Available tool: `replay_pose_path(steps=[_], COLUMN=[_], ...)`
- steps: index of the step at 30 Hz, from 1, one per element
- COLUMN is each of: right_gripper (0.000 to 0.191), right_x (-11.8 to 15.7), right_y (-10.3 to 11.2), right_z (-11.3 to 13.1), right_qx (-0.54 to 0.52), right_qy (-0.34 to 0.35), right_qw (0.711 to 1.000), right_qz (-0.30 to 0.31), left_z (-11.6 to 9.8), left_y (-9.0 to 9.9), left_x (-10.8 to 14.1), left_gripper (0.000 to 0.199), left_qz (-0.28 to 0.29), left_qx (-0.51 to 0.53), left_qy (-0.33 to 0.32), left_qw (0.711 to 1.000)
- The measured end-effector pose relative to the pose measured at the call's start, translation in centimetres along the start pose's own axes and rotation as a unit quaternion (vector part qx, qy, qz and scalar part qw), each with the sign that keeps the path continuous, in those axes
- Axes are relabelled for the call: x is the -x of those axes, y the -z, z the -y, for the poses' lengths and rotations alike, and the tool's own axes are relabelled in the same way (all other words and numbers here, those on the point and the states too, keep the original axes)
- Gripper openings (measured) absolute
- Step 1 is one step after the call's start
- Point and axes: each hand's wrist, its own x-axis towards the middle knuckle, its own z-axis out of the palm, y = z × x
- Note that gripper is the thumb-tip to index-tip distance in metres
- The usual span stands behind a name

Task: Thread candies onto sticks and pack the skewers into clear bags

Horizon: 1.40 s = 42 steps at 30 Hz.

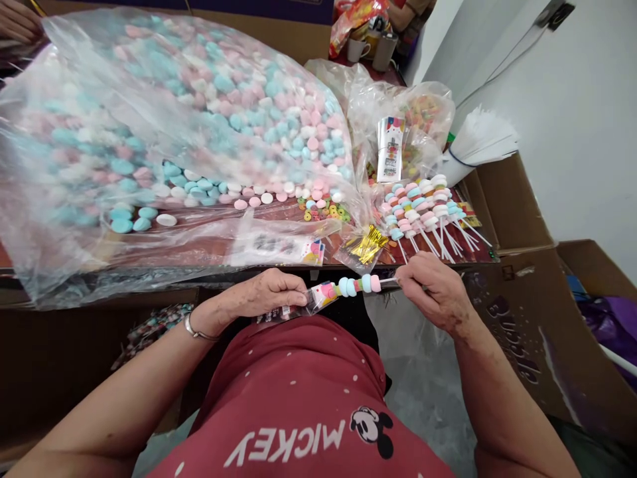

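Note:
Between my hands, in front of the table edge, a marshmallow skewer (351, 285) lies level, threaded with blue and pink marshmallows and smaller green and pink candies. My right hand (432, 290) is closed around its white stick. With thumb and fingers, my left hand (269, 292) pinches a clear printed plastic bag (318, 298). The skewer's left tip is at the bag's mouth; how far it reaches inside I cannot tell. Just beyond my right hand, finished-looking marshmallow skewers (423, 206) lie piled with their sticks toward me. Gold twist ties (367, 244) rest close by.
A huge clear sack of marshmallows (223, 113) covers the table's left and middle. Flat printed bags (273, 247) lie at the front edge, ring candies (326, 209) behind. White sticks (485, 136) stand at right, beside a cardboard box (522, 305). Another person's hand (18, 21) shows top left.

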Motion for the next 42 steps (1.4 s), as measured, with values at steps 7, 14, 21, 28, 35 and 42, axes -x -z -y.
replay_pose_path(steps=[7, 14, 21, 28, 35, 42], right_gripper=[0.020, 0.023, 0.022, 0.027, 0.026, 0.023], right_x=[-0.4, -0.7, -0.9, -1.7, -2.5, -3.4], right_y=[0.2, -1.0, -1.6, -2.0, -1.6, -1.1], right_z=[-0.5, 0.0, 0.3, 0.1, 0.4, 1.4], right_qx=[0.007, 0.015, 0.000, -0.038, -0.046, 0.012], right_qy=[0.027, 0.002, 0.011, 0.013, 0.045, 0.096], right_qw=[0.999, 1.000, 1.000, 0.992, 0.991, 0.983], right_qz=[0.022, 0.010, 0.025, 0.123, 0.118, 0.154], left_z=[0.4, -0.1, -1.2, -0.7, -1.8, -2.6], left_y=[0.7, 0.5, -0.7, -2.9, -4.6, -5.6], left_x=[0.3, 0.4, 0.2, -0.3, -0.8, -0.8], left_gripper=[0.029, 0.025, 0.025, 0.022, 0.026, 0.020], left_qz=[-0.022, -0.022, 0.034, -0.006, -0.066, -0.071], left_qx=[0.004, -0.035, -0.079, -0.022, 0.030, 0.023], left_qy=[0.019, -0.012, -0.019, 0.008, 0.037, -0.010], left_qw=[1.000, 0.999, 0.996, 1.000, 0.997, 0.997])
